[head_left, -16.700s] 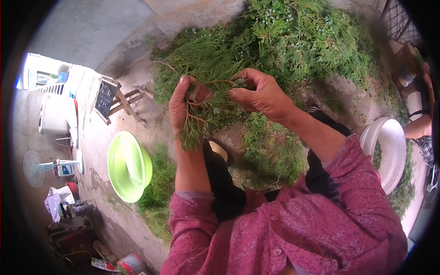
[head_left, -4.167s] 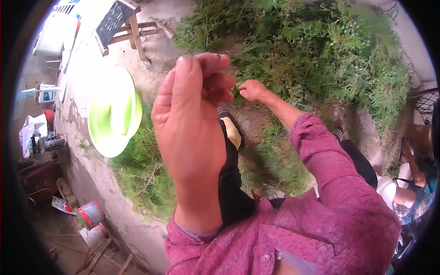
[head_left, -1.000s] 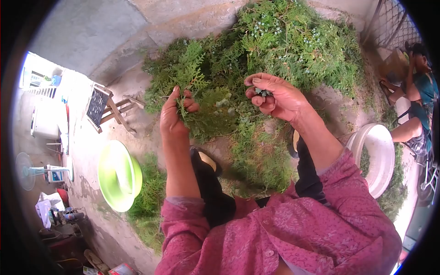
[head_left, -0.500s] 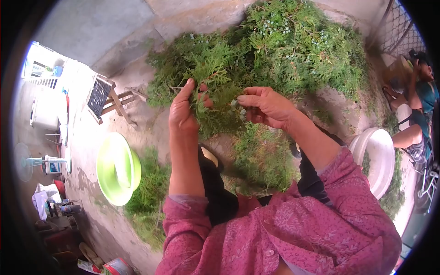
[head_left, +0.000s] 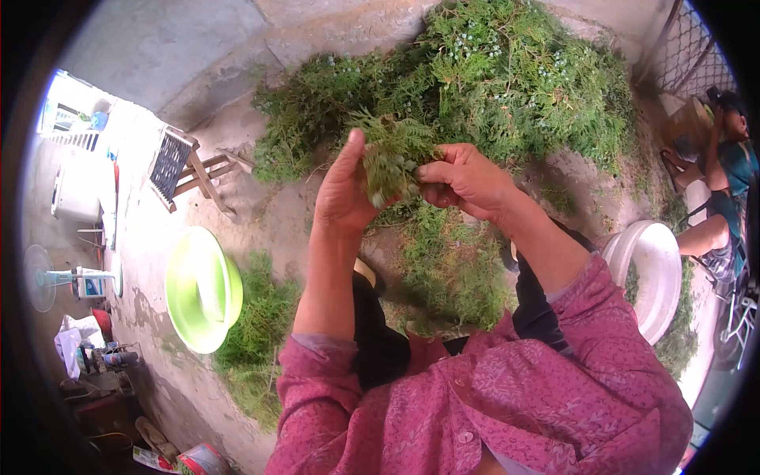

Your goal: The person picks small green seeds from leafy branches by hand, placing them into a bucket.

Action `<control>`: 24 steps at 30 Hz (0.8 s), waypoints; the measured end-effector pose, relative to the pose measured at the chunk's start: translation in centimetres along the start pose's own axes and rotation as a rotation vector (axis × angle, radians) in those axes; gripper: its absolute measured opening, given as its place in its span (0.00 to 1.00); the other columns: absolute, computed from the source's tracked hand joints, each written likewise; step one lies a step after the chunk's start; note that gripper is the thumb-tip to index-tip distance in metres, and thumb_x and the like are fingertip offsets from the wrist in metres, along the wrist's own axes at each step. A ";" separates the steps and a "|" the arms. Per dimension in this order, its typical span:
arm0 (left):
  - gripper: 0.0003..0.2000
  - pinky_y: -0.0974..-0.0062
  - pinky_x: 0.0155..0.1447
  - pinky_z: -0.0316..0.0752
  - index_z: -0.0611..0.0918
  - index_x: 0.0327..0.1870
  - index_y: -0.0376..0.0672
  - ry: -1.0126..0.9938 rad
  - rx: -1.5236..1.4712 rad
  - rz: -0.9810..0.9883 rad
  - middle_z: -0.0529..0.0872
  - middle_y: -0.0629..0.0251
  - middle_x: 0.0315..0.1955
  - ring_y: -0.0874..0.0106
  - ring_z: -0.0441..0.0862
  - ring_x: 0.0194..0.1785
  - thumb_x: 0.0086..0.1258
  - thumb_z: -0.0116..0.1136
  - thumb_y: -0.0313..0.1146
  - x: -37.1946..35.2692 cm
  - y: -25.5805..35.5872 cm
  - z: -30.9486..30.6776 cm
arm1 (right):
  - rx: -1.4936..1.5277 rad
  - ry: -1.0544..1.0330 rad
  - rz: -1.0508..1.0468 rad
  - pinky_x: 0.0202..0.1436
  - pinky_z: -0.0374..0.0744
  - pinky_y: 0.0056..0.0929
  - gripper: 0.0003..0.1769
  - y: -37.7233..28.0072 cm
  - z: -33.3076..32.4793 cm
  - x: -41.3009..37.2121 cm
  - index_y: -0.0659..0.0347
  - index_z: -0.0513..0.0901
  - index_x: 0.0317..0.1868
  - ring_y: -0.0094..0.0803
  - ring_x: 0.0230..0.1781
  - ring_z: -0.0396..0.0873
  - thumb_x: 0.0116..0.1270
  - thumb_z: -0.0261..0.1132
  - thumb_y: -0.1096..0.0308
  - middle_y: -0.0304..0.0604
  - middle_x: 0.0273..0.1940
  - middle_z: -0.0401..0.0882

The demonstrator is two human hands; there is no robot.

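Note:
A leafy evergreen sprig, with small pale-green cones near its lower end, is held up in front of me. My left hand grips it from the left, thumb pointing up and the other fingers hidden behind the foliage. At the sprig's right edge, my right hand pinches with thumb and forefinger; what lies right between those fingertips is partly hidden. Behind both hands spreads a big heap of cut evergreen branches dotted with bluish cones. Below them, between my feet, lie looser green clippings.
A lime-green basin stands to the left beside another pile of greenery. On the right is a white tub. A wooden stool lies at upper left. Another person sits at the far right.
My left hand has moved right and slightly up, bringing the sprig upward and closer to my right hand. My right hand has stayed nearly in place, its fingers now against the sprig's edge.

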State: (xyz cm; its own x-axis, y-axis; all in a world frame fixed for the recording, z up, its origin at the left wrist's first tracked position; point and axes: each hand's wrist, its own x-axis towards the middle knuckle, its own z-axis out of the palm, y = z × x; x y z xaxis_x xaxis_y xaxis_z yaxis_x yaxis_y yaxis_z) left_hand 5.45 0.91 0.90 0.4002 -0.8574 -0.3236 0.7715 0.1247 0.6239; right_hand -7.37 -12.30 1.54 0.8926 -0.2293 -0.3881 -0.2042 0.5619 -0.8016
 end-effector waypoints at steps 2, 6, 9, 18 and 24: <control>0.30 0.58 0.41 0.76 0.73 0.50 0.40 -0.062 0.009 0.003 0.80 0.56 0.42 0.63 0.79 0.42 0.62 0.44 0.60 -0.2 0.0 0.5 | -0.104 -0.142 -0.080 0.22 0.71 0.18 0.04 0.2 -0.9 0.1 0.62 0.78 0.33 0.20 0.19 0.72 0.56 0.60 0.73 0.35 0.23 0.76; 0.30 0.64 0.40 0.77 0.75 0.47 0.39 0.005 -0.072 -0.045 0.81 0.58 0.39 0.65 0.80 0.39 0.61 0.44 0.62 -0.4 -0.6 1.8 | -0.133 -0.183 -0.134 0.21 0.68 0.17 0.04 -0.6 -0.9 -0.7 0.63 0.78 0.31 0.18 0.18 0.70 0.54 0.60 0.73 0.34 0.21 0.74; 0.29 0.68 0.43 0.76 0.76 0.45 0.40 -0.046 -0.074 -0.062 0.81 0.60 0.39 0.67 0.79 0.42 0.62 0.44 0.60 -0.3 -0.7 1.6 | -0.303 -0.149 -0.129 0.22 0.66 0.17 0.06 -1.1 -0.7 -1.4 0.64 0.79 0.32 0.16 0.19 0.68 0.52 0.61 0.74 0.32 0.21 0.73; 0.17 0.71 0.41 0.76 0.77 0.43 0.39 0.167 0.120 -0.046 0.82 0.62 0.37 0.70 0.80 0.38 0.57 0.61 0.41 -0.6 -1.1 1.7 | -0.467 -0.228 -0.170 0.24 0.67 0.17 0.07 -1.2 -1.2 -1.6 0.65 0.79 0.32 0.14 0.20 0.67 0.52 0.61 0.72 0.31 0.21 0.73; 0.09 0.74 0.37 0.78 0.78 0.40 0.37 0.153 0.254 0.012 0.82 0.63 0.33 0.73 0.80 0.33 0.59 0.59 0.27 -0.7 -0.5 2.1 | -0.568 -0.148 -0.150 0.21 0.65 0.14 0.05 -1.4 -1.2 -1.8 0.63 0.76 0.30 0.12 0.19 0.66 0.56 0.62 0.70 0.27 0.20 0.68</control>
State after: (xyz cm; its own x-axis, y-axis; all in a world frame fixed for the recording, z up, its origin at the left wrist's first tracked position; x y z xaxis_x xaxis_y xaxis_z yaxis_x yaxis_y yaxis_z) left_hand 3.72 0.41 2.29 0.4934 -0.7687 -0.4069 0.6258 -0.0112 0.7799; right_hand -9.12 -13.57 2.79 0.9664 -0.1373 -0.2172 -0.2179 0.0103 -0.9759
